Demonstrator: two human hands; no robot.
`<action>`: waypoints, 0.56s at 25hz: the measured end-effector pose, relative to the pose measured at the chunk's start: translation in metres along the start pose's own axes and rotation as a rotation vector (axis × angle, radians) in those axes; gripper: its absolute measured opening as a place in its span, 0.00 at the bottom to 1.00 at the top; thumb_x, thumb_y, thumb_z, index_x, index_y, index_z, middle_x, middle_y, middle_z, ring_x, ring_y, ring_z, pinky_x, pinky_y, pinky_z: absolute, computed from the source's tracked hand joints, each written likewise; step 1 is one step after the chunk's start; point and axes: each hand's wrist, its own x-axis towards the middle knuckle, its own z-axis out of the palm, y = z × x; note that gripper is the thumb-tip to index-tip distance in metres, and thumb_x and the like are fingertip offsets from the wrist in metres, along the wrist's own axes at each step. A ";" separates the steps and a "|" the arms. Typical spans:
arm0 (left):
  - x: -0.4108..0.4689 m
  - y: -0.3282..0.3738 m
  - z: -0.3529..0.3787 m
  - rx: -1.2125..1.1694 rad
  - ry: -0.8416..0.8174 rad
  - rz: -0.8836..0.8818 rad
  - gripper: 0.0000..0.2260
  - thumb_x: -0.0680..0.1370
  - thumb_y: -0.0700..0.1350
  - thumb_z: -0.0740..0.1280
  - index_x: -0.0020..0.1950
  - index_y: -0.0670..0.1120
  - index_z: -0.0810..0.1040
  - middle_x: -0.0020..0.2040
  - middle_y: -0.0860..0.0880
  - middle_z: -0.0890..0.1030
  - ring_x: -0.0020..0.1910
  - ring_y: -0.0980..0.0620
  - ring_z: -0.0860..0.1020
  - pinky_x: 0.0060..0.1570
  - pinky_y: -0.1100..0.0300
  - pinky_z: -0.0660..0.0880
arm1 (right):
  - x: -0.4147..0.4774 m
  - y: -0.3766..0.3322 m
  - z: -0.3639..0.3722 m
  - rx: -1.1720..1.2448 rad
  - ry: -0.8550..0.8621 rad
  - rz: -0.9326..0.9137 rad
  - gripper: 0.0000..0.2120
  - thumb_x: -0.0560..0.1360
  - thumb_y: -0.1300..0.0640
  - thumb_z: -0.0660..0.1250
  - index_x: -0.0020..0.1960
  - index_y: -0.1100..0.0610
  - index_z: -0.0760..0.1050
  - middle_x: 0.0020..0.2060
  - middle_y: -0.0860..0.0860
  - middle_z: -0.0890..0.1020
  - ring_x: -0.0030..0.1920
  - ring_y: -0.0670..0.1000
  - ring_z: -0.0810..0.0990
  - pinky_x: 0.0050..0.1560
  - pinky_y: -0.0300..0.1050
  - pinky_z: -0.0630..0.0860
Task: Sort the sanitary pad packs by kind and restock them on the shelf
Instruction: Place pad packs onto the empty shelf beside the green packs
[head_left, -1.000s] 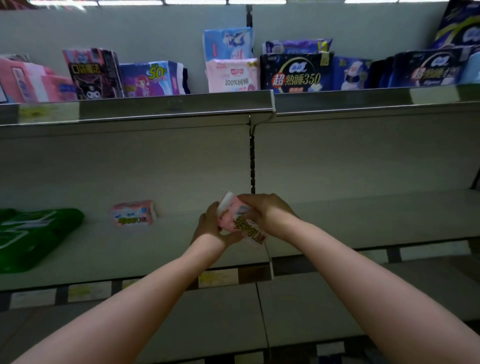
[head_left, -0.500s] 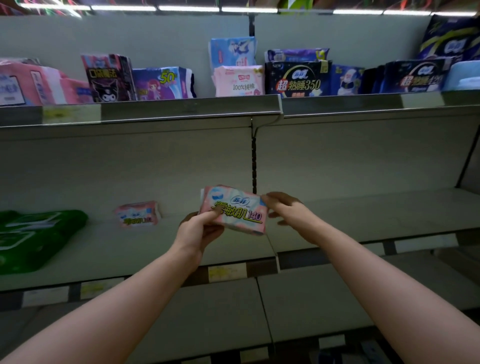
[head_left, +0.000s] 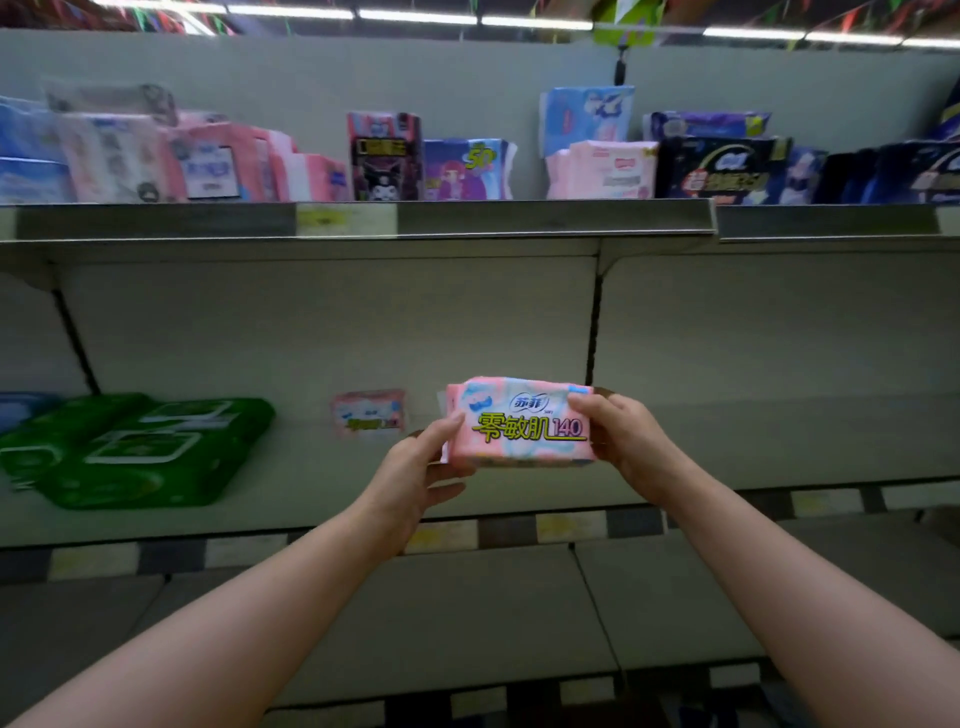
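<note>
A pink pad pack (head_left: 519, 423) with yellow lettering and "140" is held level in front of the middle shelf (head_left: 779, 447), its printed face toward me. My left hand (head_left: 415, 473) grips its left end from below and behind. My right hand (head_left: 623, 441) grips its right end, thumb on the front. A second pink pack of the same print (head_left: 369, 413) stands on that shelf just left of the held one, against the back panel.
Green packs (head_left: 135, 449) lie at the left of the middle shelf. The upper shelf (head_left: 467, 218) carries pink, blue, black and dark navy packs in a row. A lower shelf (head_left: 467, 613) sits beneath, with price tags along the edges.
The pack turned from tilted edge-on to level and face-on. My right hand moved from beside it to gripping its right end. The view shifted left and up.
</note>
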 end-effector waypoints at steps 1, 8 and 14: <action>-0.005 0.002 -0.018 0.043 0.024 0.025 0.15 0.71 0.57 0.67 0.52 0.48 0.76 0.45 0.51 0.81 0.43 0.53 0.78 0.47 0.58 0.72 | 0.000 -0.003 0.016 0.014 -0.004 0.005 0.15 0.68 0.52 0.68 0.50 0.59 0.78 0.44 0.58 0.83 0.43 0.57 0.80 0.50 0.52 0.76; -0.059 0.012 -0.125 0.081 -0.100 0.051 0.24 0.64 0.46 0.76 0.58 0.45 0.76 0.46 0.46 0.84 0.36 0.53 0.82 0.33 0.63 0.77 | -0.023 -0.004 0.148 -0.058 -0.108 -0.039 0.13 0.68 0.56 0.71 0.51 0.60 0.78 0.38 0.50 0.83 0.37 0.46 0.81 0.38 0.39 0.78; -0.089 -0.006 -0.159 -0.233 0.161 0.090 0.13 0.78 0.48 0.61 0.53 0.40 0.79 0.46 0.42 0.84 0.39 0.48 0.81 0.37 0.58 0.78 | -0.065 0.030 0.216 0.105 -0.072 0.187 0.21 0.66 0.42 0.68 0.55 0.49 0.70 0.49 0.52 0.80 0.43 0.50 0.80 0.44 0.46 0.72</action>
